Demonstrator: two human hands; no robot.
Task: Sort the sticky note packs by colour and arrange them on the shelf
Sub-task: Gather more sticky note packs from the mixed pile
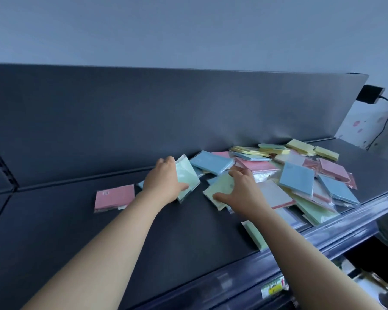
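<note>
Fingers and thumb of the left hand (164, 182) clasp a pale green pack (187, 175) by its edges and hold it tilted. Just beside it, the right hand (244, 191) pinches a yellow-green pack (220, 186), thumb at the near edge and fingers over the far one. A lone pink pack (114, 196) lies flat on the dark shelf (54, 231) left of both hands, and a loose heap of blue, pink, yellow and green packs (300, 175) sprawls to the right, from the back panel (143, 113) to the front edge.

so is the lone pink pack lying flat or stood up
Lying flat: the pink pack rests broad face up on the shelf.
</note>
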